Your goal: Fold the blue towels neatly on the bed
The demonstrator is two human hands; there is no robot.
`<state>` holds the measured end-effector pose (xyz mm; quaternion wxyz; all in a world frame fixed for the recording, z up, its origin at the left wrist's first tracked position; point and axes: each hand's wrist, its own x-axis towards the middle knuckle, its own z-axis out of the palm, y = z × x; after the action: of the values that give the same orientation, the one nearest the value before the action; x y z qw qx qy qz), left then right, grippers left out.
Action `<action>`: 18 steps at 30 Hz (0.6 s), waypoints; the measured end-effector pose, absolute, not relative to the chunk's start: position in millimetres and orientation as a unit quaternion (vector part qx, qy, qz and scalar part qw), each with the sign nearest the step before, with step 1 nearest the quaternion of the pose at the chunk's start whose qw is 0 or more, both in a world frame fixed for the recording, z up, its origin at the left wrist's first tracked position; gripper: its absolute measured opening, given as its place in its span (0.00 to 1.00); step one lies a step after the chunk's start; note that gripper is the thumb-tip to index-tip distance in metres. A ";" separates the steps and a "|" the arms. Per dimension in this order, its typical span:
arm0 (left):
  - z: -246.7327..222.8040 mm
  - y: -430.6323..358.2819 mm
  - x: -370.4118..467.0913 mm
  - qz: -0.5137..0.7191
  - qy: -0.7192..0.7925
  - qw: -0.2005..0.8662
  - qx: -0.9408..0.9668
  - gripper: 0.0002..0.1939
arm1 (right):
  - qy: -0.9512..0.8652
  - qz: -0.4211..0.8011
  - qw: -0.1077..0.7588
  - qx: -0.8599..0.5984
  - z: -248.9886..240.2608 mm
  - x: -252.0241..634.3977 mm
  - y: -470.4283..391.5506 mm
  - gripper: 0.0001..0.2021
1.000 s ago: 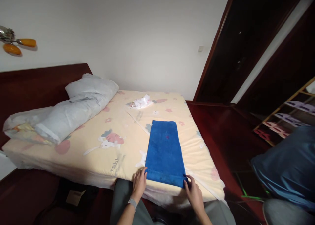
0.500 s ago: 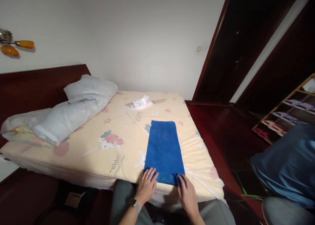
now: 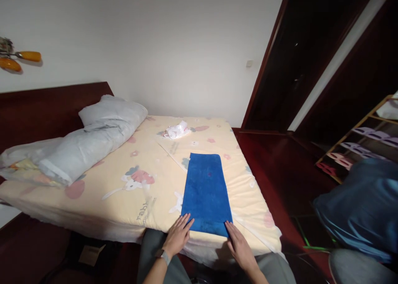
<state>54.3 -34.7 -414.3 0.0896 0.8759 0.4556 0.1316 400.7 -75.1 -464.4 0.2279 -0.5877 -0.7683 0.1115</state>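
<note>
A blue towel (image 3: 205,188) lies flat on the bed's patterned sheet (image 3: 124,209), its long side running away from me and its near end close to the bed's edge. A strip along that near end looks folded over. My left hand (image 3: 178,236), with a watch on the wrist, rests its outstretched fingers on the towel's near left corner. On the near right corner lie the fingertips of my right hand (image 3: 241,244), its fingers extended and close together. Neither hand grips the cloth.
A crumpled white bag (image 3: 177,130) sits farther back on the bed. Grey bedding (image 3: 93,141) lies by the dark headboard (image 3: 52,105). To the right are a shoe rack (image 3: 354,130) with slippers and a dark blue cloth-covered thing (image 3: 357,209).
Both hands have moved outward toward the towel's near corners, the left to the left and the right to the right. The towel stays flat in place.
</note>
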 end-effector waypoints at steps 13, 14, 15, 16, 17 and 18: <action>-410.3 -10.7 49.6 0.342 0.554 0.250 0.717 0.15 | -0.517 0.319 0.410 -0.680 -439.0 402.9 -49.1 0.26; -409.1 -9.6 50.3 0.353 0.565 0.253 0.702 0.14 | -0.515 0.320 0.409 -0.682 -440.0 403.7 -47.6 0.26; -408.2 -8.7 50.8 0.360 0.574 0.258 0.689 0.14 | -0.519 0.319 0.409 -0.680 -441.1 404.9 -47.2 0.25; -407.6 -8.1 51.1 0.364 0.581 0.264 0.679 0.15 | -0.526 0.317 0.411 -0.674 -442.3 406.6 -48.0 0.25; -407.4 -7.8 51.1 0.367 0.583 0.268 0.673 0.15 | -0.536 0.315 0.413 -0.665 -443.8 408.5 -50.0 0.24; -407.5 -8.0 50.7 0.369 0.582 0.267 0.674 0.15 | -0.549 0.312 0.415 -0.655 -445.5 410.6 -53.0 0.24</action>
<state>50.7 -8.0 -407.5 0.2666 0.6743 0.5817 0.3687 410.6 -53.0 -445.5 0.4146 -0.6553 -0.5491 0.3118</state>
